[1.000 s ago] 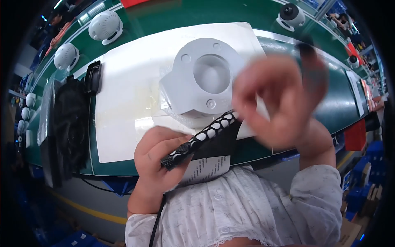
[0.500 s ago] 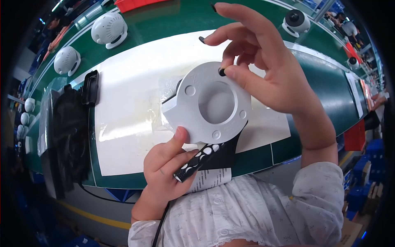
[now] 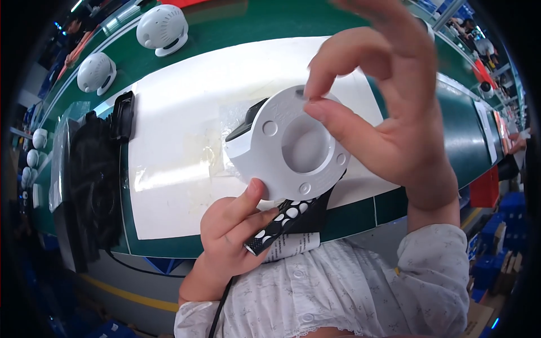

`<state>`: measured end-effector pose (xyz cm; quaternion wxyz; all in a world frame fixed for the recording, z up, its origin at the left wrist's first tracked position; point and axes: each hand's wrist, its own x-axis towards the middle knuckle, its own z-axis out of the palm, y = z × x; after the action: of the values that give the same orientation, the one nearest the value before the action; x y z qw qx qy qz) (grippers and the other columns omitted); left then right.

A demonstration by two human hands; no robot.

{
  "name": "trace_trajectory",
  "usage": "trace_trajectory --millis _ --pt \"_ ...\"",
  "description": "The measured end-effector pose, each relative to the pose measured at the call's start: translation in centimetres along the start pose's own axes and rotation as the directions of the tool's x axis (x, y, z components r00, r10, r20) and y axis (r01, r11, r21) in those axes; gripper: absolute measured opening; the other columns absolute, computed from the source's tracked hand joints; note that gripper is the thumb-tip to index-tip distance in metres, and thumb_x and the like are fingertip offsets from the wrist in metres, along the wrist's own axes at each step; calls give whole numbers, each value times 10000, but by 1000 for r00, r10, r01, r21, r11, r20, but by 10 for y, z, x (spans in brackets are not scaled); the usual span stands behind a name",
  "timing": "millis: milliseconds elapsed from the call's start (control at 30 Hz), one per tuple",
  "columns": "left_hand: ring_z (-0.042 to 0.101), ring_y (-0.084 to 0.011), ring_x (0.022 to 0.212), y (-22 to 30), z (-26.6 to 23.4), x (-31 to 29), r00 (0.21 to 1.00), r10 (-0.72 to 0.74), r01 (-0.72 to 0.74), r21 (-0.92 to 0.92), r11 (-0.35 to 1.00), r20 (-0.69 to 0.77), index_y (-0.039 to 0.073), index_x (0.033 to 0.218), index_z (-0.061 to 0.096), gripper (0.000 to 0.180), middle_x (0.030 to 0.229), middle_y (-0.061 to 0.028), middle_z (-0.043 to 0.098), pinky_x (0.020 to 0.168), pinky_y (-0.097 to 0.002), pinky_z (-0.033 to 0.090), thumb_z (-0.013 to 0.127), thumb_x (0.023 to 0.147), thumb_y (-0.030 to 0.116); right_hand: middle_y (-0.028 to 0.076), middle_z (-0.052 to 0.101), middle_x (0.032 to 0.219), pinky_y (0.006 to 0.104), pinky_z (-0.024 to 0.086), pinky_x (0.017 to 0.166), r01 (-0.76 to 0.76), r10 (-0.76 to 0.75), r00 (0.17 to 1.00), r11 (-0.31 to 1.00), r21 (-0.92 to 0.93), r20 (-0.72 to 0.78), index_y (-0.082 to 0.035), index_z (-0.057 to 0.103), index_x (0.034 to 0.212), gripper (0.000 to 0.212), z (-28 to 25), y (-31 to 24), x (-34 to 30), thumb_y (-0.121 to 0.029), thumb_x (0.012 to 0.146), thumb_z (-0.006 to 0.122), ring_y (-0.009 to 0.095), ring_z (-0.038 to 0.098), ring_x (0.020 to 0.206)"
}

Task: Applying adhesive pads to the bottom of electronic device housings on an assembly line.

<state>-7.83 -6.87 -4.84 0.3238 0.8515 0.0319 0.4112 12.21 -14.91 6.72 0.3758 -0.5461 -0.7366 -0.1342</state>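
Observation:
My left hand (image 3: 231, 231) is closed round the lower left edge of a white round plastic base (image 3: 259, 152), its thumb on the face. The base is tilted up toward me, with a large round recess in the middle and small round marks about it. A black strip with white round spots (image 3: 282, 222) sits in the same hand, under the base. At the base's upper rim, my right hand (image 3: 389, 107) brings thumb and forefinger together. A small dark patch (image 3: 300, 93) shows beside these fingertips; what they pinch, if anything, is hidden. A black part (image 3: 248, 121) shows behind the base.
A white sheet (image 3: 174, 186) covers the green table (image 3: 225, 39). White rounded devices on stands (image 3: 162, 28) stand at the back left. A black tray (image 3: 123, 115) and black bags (image 3: 93, 180) lie at the left. A red bin (image 3: 483, 186) is at the right.
My right hand has moved in, and its forefinger has curled down to meet the thumb at the base's rim. The base has shifted slightly right and down.

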Motion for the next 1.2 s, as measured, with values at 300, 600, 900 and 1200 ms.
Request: trace_trajectory --millis 300,600,900,1200 --pt "604 -183 658 1 -17 4 999 -23 23 13 1000 31 -57 801 631 229 1195 -236 463 632 -253 480 658 574 -64 47 489 764 314 416 830 -229 168 959 935 270 228 -51 250 1300 632 29 -13 20 47 731 505 142 528 817" --pt "620 -203 696 8 -28 -4 999 -49 50 -39 998 21 -62 795 618 218 1187 -266 453 645 -258 481 664 581 -63 60 579 1011 418 309 940 14 50 947 980 -198 317 -83 434 1196 551 16 -48 21 58 685 583 218 576 887" --pt "583 -168 588 28 -36 -6 999 -25 24 -20 1000 -21 -63 737 601 153 1177 -267 462 595 -240 466 664 599 -48 143 423 1171 415 294 946 -139 140 983 990 -19 121 -61 571 793 107 10 -65 -18 -47 703 628 341 273 1223" --pt "539 -132 559 41 -40 -8 998 -31 25 -106 994 -55 -65 741 591 156 1193 -271 446 567 -225 436 643 594 -67 156 428 1230 399 247 968 -216 223 966 974 -65 132 -68 607 814 118 13 -91 -39 -179 775 595 324 264 1241"
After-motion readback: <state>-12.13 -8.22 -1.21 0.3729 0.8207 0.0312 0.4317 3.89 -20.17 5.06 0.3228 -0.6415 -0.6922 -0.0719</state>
